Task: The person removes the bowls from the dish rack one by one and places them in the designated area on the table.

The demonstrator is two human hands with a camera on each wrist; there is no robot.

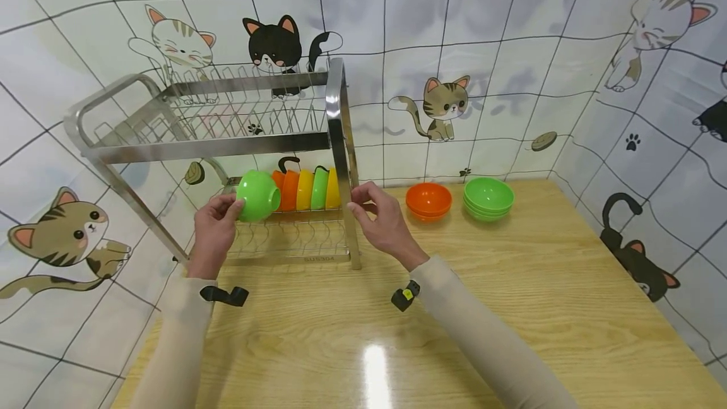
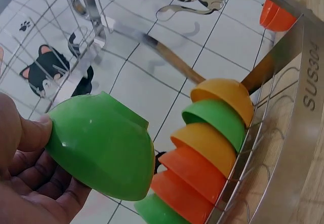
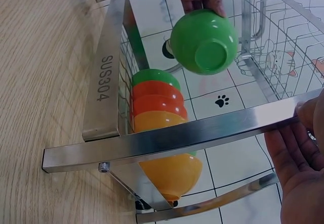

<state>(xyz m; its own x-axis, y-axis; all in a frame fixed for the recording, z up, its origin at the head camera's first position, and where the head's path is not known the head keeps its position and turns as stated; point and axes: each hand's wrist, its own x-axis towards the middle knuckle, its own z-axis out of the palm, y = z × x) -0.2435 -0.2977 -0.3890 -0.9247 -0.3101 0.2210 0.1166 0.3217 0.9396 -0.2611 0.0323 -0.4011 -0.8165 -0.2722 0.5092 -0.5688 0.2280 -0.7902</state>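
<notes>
Green bowl [image 1: 258,195]: glossy plastic, on its side.

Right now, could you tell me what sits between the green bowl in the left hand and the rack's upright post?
In the head view, a row of orange, yellow and green plastic bowls stands on edge between the held green plastic bowl and the steel rack post.

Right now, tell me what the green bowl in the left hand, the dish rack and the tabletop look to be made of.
Green bowl: probably plastic, uniformly coloured with a soft sheen and thin moulded foot.
Dish rack: stainless steel by the look, brushed silvery bars with mirror-like reflections; "SUS304" is stamped on its frame.
Tabletop: light wood grain under a glossy coat that reflects the lamp; whether solid wood or laminate cannot be told.
</notes>
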